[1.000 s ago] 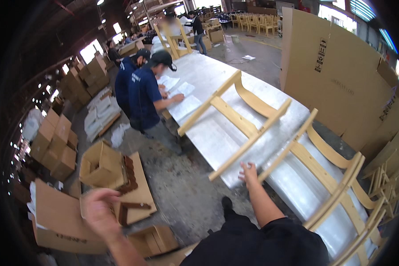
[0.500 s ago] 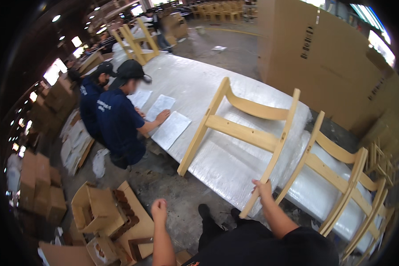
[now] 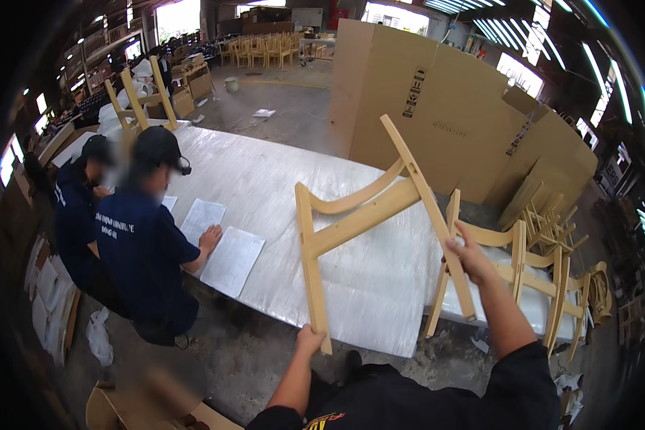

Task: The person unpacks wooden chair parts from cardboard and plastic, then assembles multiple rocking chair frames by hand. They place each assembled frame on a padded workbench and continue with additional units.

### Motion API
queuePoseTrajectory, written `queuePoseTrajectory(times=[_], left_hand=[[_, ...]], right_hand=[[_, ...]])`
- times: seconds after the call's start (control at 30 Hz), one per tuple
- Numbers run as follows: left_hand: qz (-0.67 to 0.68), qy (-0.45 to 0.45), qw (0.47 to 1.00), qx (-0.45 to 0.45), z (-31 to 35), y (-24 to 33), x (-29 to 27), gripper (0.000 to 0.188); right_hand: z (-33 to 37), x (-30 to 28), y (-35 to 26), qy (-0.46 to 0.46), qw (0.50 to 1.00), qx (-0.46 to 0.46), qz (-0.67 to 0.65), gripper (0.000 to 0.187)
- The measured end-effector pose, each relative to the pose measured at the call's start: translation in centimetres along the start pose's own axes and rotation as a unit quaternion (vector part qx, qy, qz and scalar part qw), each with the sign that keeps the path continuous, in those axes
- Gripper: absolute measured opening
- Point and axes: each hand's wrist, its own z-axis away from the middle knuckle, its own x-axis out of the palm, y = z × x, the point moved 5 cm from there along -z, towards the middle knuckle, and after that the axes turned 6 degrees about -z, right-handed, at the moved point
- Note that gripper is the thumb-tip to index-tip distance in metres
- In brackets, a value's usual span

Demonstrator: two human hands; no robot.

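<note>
A pale wooden chair frame (image 3: 365, 216), with two long legs, a straight rail and a curved rail, is tilted over the table covered in clear plastic film (image 3: 369, 294). My left hand (image 3: 310, 340) is closed around the lower end of its left leg, near the table's front edge. Higher up, my right hand (image 3: 471, 254) grips the right leg, which slants down toward me. Part of the right hand's fingers is hidden behind the wood. Just right of this frame stand more wooden chair frames (image 3: 537, 281) in a row, close to my right arm.
Two people in navy shirts (image 3: 132, 233) stand at the table's left side; one rests a hand by the paper sheets (image 3: 233, 261). Tall cardboard (image 3: 387, 93) stands behind the table. Another wooden frame (image 3: 143, 100) sits at the far left end. Cardboard (image 3: 104, 412) lies low left.
My left hand, previously empty beside the table, has taken hold of the left leg. The chair frame has turned and its right side has lifted. My right hand has risen with it.
</note>
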Motion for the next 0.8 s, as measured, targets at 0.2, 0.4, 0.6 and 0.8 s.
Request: queuePoseTrajectory(times=[0.2,0.4,0.6,0.8], left_hand=[[0.202,0.047,0.942,0.262,8.7,6.4,-12.6,0.025],[0.218,0.368,0.782,0.453,10.8,21.0,-21.1,0.041],[0.336,0.195,0.705,0.593,2.6,28.7,-22.4,0.049],[0.465,0.2,0.715,0.482,-8.7,35.6,-27.9,0.068]], right_hand=[[-2.4,-2.8,-18.3,-0.096,0.987,-0.127,-0.014,0.065],[-15.7,-3.2,-24.5,-0.166,0.972,-0.116,-0.119,0.071],[-26.8,3.2,-25.4,-0.055,0.974,-0.134,-0.172,0.072],[-38.4,10.3,-11.9,-0.004,0.988,-0.135,0.079,0.077]])
